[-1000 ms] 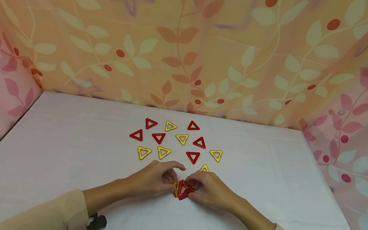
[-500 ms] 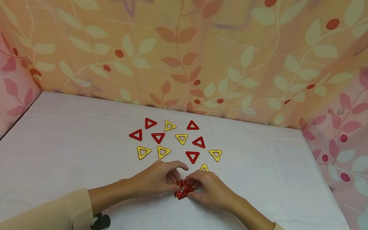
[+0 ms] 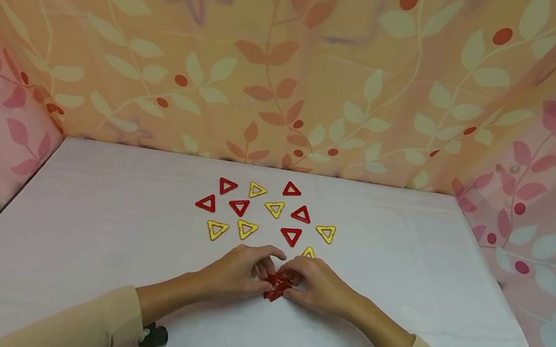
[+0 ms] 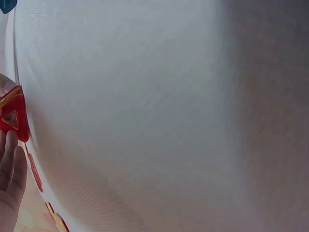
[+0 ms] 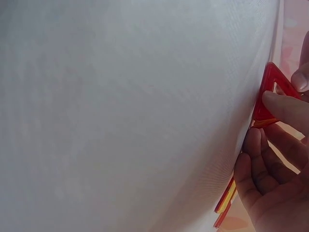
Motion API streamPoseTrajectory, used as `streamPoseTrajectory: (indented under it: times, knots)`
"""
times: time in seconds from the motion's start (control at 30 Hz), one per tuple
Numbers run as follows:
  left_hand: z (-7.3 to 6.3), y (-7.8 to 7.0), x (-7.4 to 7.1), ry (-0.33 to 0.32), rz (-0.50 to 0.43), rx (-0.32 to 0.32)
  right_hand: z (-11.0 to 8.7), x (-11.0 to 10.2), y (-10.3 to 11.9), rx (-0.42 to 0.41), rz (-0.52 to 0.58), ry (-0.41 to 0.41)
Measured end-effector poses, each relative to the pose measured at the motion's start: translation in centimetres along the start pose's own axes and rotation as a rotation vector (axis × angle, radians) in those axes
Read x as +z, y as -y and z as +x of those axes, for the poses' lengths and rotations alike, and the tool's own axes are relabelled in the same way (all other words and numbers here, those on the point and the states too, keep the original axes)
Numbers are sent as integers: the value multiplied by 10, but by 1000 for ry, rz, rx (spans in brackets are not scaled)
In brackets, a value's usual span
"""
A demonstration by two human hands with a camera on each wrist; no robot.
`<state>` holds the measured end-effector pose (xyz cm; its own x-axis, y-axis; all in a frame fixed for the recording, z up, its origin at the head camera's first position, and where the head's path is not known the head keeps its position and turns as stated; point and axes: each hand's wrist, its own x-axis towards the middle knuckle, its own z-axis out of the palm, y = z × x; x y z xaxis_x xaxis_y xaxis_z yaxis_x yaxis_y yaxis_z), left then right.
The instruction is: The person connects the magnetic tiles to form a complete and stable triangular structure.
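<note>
Head view: the red triangular-tile cluster (image 3: 276,292) sits at the counter (image 3: 93,240), between left hand (image 3: 240,269) and right hand (image 3: 320,287), neither plainly nearer; long axis indeterminable.
Left wrist view: partly cropped, the left grip pinches the cluster.
Right wrist view: the right grip, narrowly parted, clasps one red triangular tile (image 5: 262,110), thumb on its face.

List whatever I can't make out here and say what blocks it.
Number of triangles in the held cluster: in the head view, the left hand and right hand cover its sides; in the left wrist view, the left edge crops it.
Lower part of the nearest loose yellow triangle: hidden by the right hand, head view.
</note>
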<state>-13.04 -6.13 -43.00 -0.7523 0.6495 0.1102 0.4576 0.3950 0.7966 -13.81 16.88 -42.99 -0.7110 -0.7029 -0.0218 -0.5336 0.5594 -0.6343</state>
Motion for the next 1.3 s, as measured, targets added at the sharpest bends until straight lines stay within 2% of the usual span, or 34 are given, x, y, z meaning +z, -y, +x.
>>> streamPoseTrajectory:
  times: [0.4,0.87,1.2,1.3]
  knots:
    - [-3,1,1,7,38,-77,1,1,2,30,0,9]
    - [-4,2,1,5,102,-52,2,1,3,42,-3,21]
    - [-4,5,-2,15,78,-40,2,-3,1,-6,5,29]
    - [-4,7,-6,11,70,-51,2,-7,-1,4,8,31]
